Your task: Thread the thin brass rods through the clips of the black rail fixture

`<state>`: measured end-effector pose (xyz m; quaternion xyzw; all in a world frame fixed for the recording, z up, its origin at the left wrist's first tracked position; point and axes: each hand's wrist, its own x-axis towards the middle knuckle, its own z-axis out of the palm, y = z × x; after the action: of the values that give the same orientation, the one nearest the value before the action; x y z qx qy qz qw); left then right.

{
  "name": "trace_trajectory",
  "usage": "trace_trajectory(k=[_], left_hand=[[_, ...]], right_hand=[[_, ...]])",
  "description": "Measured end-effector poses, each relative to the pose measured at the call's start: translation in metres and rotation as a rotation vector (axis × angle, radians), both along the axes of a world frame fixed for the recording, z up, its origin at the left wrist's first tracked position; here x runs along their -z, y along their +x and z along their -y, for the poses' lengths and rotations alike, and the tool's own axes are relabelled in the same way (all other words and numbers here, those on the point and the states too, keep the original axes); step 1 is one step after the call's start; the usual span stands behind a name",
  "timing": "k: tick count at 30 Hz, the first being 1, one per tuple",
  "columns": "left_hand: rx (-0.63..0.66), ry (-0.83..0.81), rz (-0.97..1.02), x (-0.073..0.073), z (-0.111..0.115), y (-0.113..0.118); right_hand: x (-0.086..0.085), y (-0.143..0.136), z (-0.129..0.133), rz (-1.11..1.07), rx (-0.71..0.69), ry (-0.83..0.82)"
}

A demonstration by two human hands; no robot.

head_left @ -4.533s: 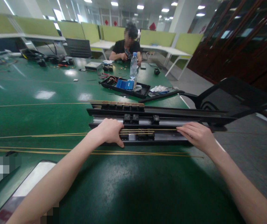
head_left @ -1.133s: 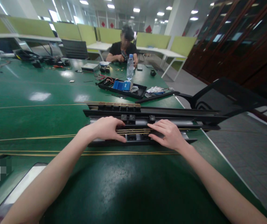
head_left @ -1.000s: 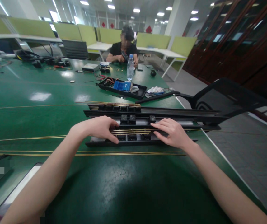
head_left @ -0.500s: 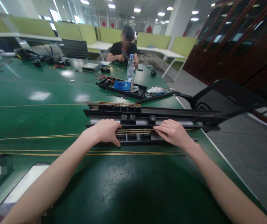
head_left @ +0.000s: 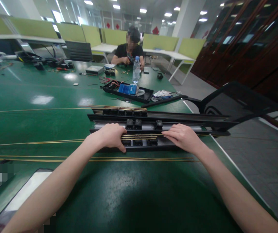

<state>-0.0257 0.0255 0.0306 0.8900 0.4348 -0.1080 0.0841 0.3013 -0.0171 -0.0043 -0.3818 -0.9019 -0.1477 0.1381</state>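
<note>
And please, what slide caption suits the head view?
Right fingers pinch a rod; left fingers spread over the near rail.

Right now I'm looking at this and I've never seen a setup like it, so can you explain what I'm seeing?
There's no machine here, just a person's two bare hands, seen by a camera worn on that person's head, looking forward and down. On the green table lie long black channels with small black blocks in them, and thin golden rods. The right hand pinches one golden rod. The left hand spans the nearest channel; how firmly, I can't tell. Farther back are a black tray, a bottle and another person.
</note>
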Motion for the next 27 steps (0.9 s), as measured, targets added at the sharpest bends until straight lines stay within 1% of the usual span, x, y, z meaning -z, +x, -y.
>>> trace_trajectory(k=[6, 15, 27], left_hand=[[-0.022, -0.016, -0.005, -0.0015, 0.0006, 0.0004], [0.003, 0.009, -0.013, -0.0003, -0.0002, 0.0008], [-0.001, 0.012, -0.014, 0.0008, -0.0004, 0.0001]], right_hand=[[-0.0007, 0.0020, -0.0005, 0.010, 0.007, -0.002], [-0.0025, 0.0039, -0.0004, 0.029, 0.007, -0.010], [-0.0019, 0.0066, 0.0004, 0.037, 0.029, -0.037]])
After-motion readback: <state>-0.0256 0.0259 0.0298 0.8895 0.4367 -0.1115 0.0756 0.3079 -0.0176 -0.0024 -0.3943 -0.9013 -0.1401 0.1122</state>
